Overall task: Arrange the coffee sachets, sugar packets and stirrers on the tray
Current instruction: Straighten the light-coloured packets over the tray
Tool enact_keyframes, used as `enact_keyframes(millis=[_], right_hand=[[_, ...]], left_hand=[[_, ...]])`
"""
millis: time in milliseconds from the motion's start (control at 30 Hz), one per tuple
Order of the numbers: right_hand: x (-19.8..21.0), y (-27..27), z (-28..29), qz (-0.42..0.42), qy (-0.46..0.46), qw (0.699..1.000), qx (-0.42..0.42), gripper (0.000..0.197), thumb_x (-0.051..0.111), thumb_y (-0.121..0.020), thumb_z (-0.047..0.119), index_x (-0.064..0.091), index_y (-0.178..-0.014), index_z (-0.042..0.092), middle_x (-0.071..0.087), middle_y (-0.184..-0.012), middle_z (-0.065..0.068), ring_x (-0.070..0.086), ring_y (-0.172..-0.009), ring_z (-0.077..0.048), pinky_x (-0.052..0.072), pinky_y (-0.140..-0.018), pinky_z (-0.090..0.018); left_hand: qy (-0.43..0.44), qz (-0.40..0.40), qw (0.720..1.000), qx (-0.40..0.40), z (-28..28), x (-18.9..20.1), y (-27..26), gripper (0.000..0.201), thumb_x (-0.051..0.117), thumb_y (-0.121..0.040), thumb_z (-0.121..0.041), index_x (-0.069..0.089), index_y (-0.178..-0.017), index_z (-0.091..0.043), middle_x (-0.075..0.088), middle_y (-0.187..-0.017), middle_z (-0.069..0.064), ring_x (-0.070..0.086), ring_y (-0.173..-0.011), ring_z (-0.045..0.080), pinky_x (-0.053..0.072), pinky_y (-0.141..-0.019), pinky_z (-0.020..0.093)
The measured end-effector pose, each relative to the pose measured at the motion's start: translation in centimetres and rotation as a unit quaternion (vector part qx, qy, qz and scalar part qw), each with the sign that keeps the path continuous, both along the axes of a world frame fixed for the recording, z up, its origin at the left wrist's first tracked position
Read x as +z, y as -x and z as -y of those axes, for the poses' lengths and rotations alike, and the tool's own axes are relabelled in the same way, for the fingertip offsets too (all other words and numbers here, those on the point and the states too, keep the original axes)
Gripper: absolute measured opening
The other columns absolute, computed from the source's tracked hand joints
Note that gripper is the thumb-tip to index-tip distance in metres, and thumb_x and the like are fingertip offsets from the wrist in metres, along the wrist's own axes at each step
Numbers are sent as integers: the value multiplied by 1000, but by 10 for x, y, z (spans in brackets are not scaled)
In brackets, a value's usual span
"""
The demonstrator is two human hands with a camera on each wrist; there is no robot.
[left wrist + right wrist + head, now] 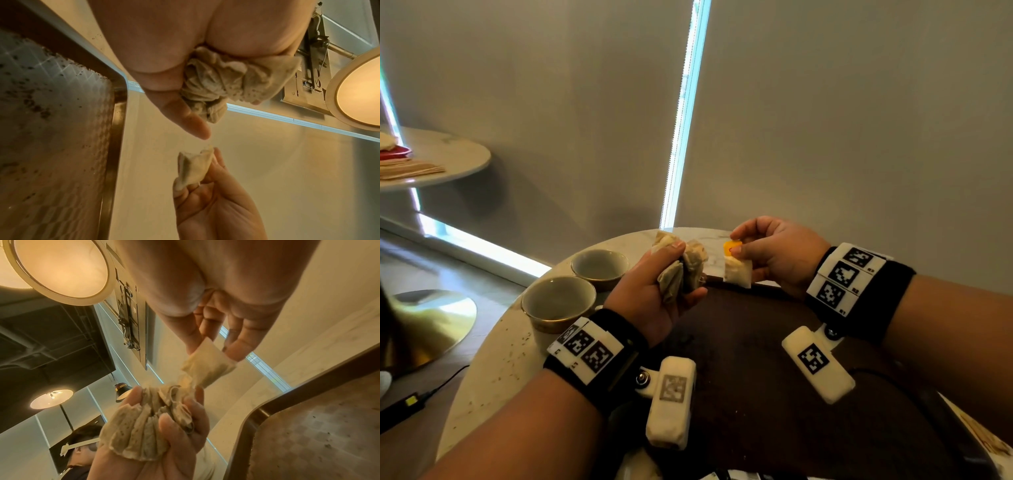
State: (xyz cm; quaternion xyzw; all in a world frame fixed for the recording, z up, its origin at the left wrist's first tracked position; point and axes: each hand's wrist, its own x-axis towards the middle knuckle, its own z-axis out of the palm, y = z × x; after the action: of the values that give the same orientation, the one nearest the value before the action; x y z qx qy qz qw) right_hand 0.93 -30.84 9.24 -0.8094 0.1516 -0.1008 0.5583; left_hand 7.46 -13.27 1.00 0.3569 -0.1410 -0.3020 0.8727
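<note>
My left hand [671,274] grips a bunch of several pale paper sachets [685,270] above the dark tray [774,377]. In the left wrist view the sachet bunch [216,84] is crumpled in the palm. To its right, my right hand [743,253] pinches one single sachet [738,272] with a yellow tag [732,246] between thumb and fingers. The right wrist view shows that single sachet [209,365] just above the held sachet bunch [148,423], near or touching it. The tray surface [318,434] is speckled with dark crumbs. No stirrers or sugar packets are identifiable.
Two empty gold-rimmed cups [558,301] [599,267] stand on the round marble table [493,370] left of the tray. A second round table [448,154] with napkins is at far left. A black cable [417,401] lies on the floor.
</note>
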Motion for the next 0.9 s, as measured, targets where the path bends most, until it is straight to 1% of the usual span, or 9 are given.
enact_keyframes(millis=[67, 133, 267, 400, 500, 600, 733, 833, 900], right_hand=[[1, 1, -2, 12, 10, 1000, 6, 19, 72, -85, 0, 67, -95, 16, 70, -93, -7, 67, -71, -19, 53, -55, -31], [-1, 2, -5, 18, 17, 1000, 3, 19, 73, -85, 1, 67, -96, 16, 70, -91, -7, 63, -62, -17, 48, -47, -27], [-4, 2, -9, 18, -6, 1000, 10, 21, 71, -84, -6, 68, -94, 12, 71, -92, -9, 64, -66, -20, 52, -51, -27], [-3, 4, -13, 25, -98, 994, 32, 11, 70, -86, 0, 66, -94, 6, 74, -88, -12, 72, -76, -22, 59, -60, -28], [-4, 5, -16, 29, -119, 992, 40, 6, 67, -89, 3, 65, -95, 6, 74, -82, -9, 72, -74, -22, 59, -66, -33], [-9, 4, -17, 19, -72, 996, 41, 23, 64, -85, -12, 67, -94, 9, 74, -84, -6, 71, -81, -22, 59, -76, -37], [-16, -1, -17, 8, -29, 999, 26, 34, 66, -80, -18, 66, -95, 12, 68, -95, -7, 68, -88, -22, 60, -79, -38], [-16, -6, -11, -8, 7, 1000, 10, 31, 69, -79, -16, 68, -89, 14, 67, -92, -7, 68, -88, -24, 59, -77, -36], [-15, -10, -5, -12, 41, 999, -13, 30, 70, -79, -14, 68, -86, 15, 67, -93, -7, 69, -94, -29, 60, -83, -42]], left_hand=[[-10, 0, 1000, -5, 2, 2, 4, 58, 68, -78, -35, 58, -129, -10, 69, -106, 11, 71, -82, 18, 61, -67, 36], [-1, -10, 1000, 6, 3, 3, 6, 62, 68, -81, -34, 56, -133, -4, 68, -115, 18, 71, -91, 24, 62, -79, 43], [10, -32, 999, 14, 1, 4, 4, 69, 72, -84, -37, 52, -140, -1, 62, -134, 24, 61, -124, 39, 57, -92, 49], [34, -17, 999, 24, 2, 5, 4, 58, 64, -82, -36, 56, -129, -3, 72, -103, 14, 71, -92, 26, 58, -85, 42], [45, -4, 999, 28, 2, 4, 4, 57, 60, -84, -36, 56, -132, -5, 69, -114, 15, 67, -102, 28, 54, -94, 45], [61, 3, 998, 25, 3, 3, 2, 47, 59, -86, -36, 58, -123, -8, 61, -117, 18, 56, -109, 32, 43, -108, 52], [68, 15, 997, 32, 3, 1, -2, 35, 64, -86, -36, 62, -110, -10, 68, -100, 11, 62, -94, 24, 58, -88, 43], [83, 13, 995, 54, 0, 1, -8, 34, 71, -85, -35, 61, -108, -11, 69, -96, 7, 69, -87, 18, 60, -83, 42], [96, 22, 993, 65, -3, 4, -10, 28, 67, -82, -35, 61, -100, -14, 68, -92, 5, 69, -84, 16, 61, -80, 41]])
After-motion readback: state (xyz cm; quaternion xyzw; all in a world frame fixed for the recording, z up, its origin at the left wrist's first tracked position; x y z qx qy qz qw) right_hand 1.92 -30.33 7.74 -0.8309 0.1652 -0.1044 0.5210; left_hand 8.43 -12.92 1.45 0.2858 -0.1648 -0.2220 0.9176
